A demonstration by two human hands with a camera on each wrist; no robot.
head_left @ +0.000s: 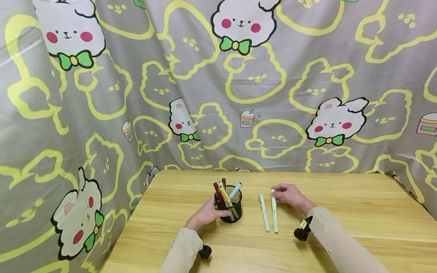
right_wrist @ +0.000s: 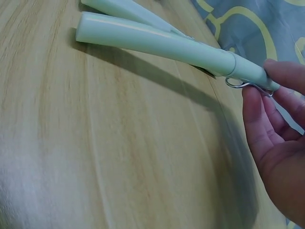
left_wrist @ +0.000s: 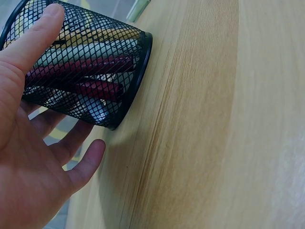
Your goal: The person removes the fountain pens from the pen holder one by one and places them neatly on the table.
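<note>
I see beige long sleeves on both my arms. A small black camera is strapped under each wrist, the right one [head_left: 302, 233] bearing a yellow tag.

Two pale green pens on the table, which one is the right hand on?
The right-hand pen, nearer the right hand, which pinches its far end; the other pen lies untouched beside it.

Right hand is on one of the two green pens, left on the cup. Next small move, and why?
Probably lift that pen clear of the table. The right hand pinches only its far, clipped end, with the rest flat beside the other pen, and the left hand already steadies the cup.
</note>
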